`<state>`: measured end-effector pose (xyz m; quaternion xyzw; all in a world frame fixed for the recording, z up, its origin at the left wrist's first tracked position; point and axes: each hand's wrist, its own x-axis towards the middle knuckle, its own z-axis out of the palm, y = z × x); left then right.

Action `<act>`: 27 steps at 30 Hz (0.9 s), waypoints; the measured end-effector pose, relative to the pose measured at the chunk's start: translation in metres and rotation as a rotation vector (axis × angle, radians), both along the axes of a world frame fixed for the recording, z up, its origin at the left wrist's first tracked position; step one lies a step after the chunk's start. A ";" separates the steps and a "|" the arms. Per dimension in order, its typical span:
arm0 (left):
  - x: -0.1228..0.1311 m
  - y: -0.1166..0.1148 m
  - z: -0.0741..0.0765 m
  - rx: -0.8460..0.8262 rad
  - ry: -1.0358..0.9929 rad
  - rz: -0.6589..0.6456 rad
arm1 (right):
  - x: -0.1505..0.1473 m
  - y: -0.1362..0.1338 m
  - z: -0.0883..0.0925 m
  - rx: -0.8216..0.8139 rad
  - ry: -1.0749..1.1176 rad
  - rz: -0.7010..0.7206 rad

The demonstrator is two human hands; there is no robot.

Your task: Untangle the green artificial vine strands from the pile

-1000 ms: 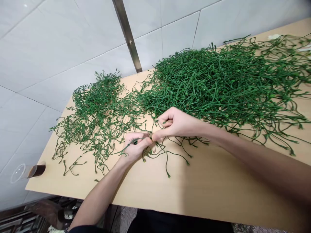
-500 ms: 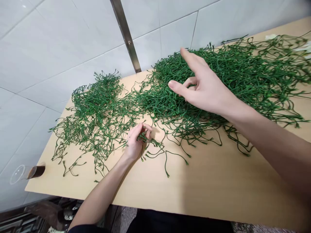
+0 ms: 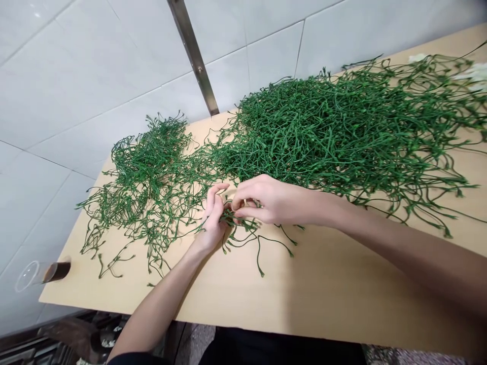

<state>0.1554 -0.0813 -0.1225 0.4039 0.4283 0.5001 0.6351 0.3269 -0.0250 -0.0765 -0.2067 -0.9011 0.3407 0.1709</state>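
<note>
Thin green stems with small bud-like tips, seemingly artificial, lie in a large tangled heap (image 3: 342,132) at the middle and right, and in a smaller heap (image 3: 148,152) on the left. My left hand (image 3: 211,228) is curled round a few green stems (image 3: 229,217) near the middle of the table, palm facing right. My right hand (image 3: 266,197) meets it there, thumb and fingers pinched on the stems at the left fingers. Exactly which stem the right fingertips grip is partly hidden. A few loose stems (image 3: 259,253) trail on the table below both hands.
The light wooden table (image 3: 236,294) stands against a white tiled wall (image 3: 114,56) with a metal strip (image 3: 198,66). A clear plastic cup (image 3: 41,274) with dark liquid lies at the left edge. White pieces (image 3: 475,73) lie at the far right.
My right hand has come down and left from above the large heap to the stems in my left hand, its fingers closing into a pinch. The left hand has stayed nearly in place.
</note>
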 end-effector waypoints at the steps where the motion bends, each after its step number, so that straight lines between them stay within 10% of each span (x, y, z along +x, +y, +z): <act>1: 0.000 0.000 -0.001 0.004 -0.004 -0.020 | 0.000 0.000 0.000 -0.006 0.002 -0.004; 27: -0.012 0.008 -0.009 0.235 0.281 0.261 | 0.000 -0.002 -0.004 -0.171 0.095 -0.168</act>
